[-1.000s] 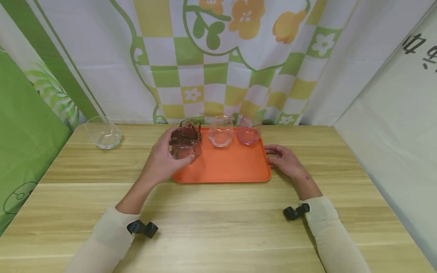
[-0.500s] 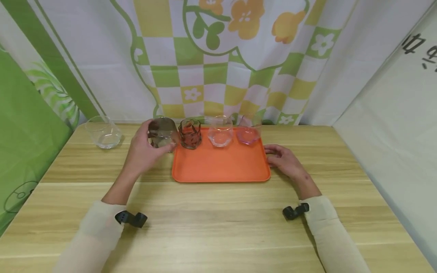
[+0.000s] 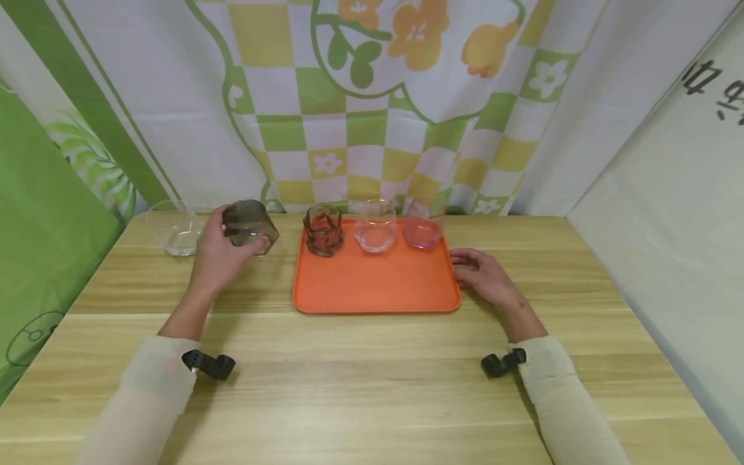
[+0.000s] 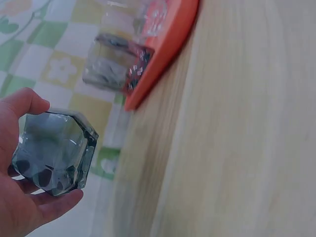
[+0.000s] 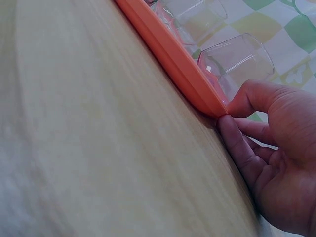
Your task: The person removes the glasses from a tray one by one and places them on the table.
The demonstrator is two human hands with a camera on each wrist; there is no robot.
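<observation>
My left hand (image 3: pixel 216 255) grips a smoky grey drinking glass (image 3: pixel 252 226), thumb on one side and fingers on the other. Tilted, this glass is left of the orange tray (image 3: pixel 378 290); its faceted base shows in the left wrist view. Along the tray's back edge stand a dark brown glass (image 3: pixel 323 234), a clear glass (image 3: pixel 375 236) and a pink-based glass (image 3: pixel 423 232). At the tray's right side, my right hand (image 3: pixel 487 278) pinches the rim between thumb and index finger, seen close in the right wrist view; its other fingers are loosely bent.
Another clear glass (image 3: pixel 174 236) stands at the table's back left, partly overlapped by the left hand in the head view. A patterned curtain (image 3: pixel 372 129) hangs behind the wooden table (image 3: pixel 372 387), and a white sheet (image 3: pixel 680 161) borders the right.
My left hand has carried the grey glass leftward, from over the tray's left part out past its left edge. The right hand stays at the tray's rim.
</observation>
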